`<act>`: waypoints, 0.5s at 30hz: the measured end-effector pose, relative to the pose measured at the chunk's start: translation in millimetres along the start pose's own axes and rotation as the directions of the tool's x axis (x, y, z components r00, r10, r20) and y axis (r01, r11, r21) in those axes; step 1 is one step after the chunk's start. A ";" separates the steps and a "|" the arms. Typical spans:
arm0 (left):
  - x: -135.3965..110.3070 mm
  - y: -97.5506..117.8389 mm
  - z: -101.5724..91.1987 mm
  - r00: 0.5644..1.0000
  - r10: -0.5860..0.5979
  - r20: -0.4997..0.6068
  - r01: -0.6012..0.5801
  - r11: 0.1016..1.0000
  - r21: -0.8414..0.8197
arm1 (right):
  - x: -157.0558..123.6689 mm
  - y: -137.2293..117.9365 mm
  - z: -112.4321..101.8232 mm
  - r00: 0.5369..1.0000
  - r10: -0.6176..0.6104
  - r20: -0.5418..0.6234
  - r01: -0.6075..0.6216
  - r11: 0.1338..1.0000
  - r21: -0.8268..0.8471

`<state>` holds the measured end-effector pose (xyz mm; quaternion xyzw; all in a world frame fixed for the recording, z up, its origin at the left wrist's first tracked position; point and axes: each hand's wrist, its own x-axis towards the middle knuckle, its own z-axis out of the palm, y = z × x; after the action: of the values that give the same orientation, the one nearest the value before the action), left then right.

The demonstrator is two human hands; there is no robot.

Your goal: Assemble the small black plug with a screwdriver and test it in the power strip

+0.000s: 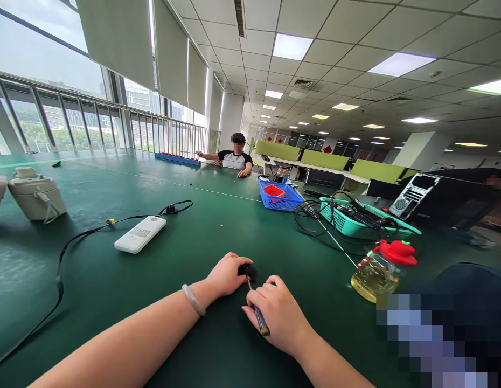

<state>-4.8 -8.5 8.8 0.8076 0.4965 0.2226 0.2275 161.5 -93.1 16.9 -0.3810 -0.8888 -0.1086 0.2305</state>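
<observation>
Near the front middle of the green table, my left hand [228, 274] is closed around a small black part [247, 271] whose kind I cannot make out. My right hand [277, 310] grips a screwdriver [260, 320] by its dark handle. Its thin metal shaft points up and away from me, and the tip meets the black part or lies right at it; the exact contact is too small to tell. A pale bangle circles my left wrist.
Left on the green table [186, 237] lie a white power bank [140, 234], a black strap [61, 269] and a beige bottle [36, 195]. Right are a blue basket [279, 202], a teal basket [347, 223] with cables, and a red-lidded jar [375, 275]. Another person [236, 156] sits across.
</observation>
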 end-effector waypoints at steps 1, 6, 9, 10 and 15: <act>0.2 -0.4 0.2 1.000 0.004 -0.001 -0.004 1.000 0.002 | 0.1 0.3 -0.2 1.000 0.001 -0.011 -0.001 1.000 0.006; 1.0 -3.1 1.6 1.000 0.026 -0.012 -0.026 1.000 0.008 | 0.0 2.2 0.3 0.998 0.008 -0.055 -0.005 0.999 0.046; 0.7 -3.0 1.2 0.999 0.030 -0.013 -0.030 0.999 0.015 | -0.2 2.2 1.7 0.998 0.024 -0.049 -0.021 0.997 0.069; 0.5 -2.7 0.9 0.999 0.032 -0.012 -0.032 0.999 0.015 | -0.2 1.9 2.1 0.998 0.029 -0.048 -0.025 0.997 0.078; 0.4 -2.1 0.4 0.999 0.041 -0.021 -0.041 0.999 0.011 | 1.3 1.4 0.9 0.993 0.045 -0.108 -0.033 0.994 0.108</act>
<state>-5.9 -7.4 7.2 0.8163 0.4834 0.2331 0.2135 161.5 -91.0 16.8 -0.3788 -0.8716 -0.0774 0.3012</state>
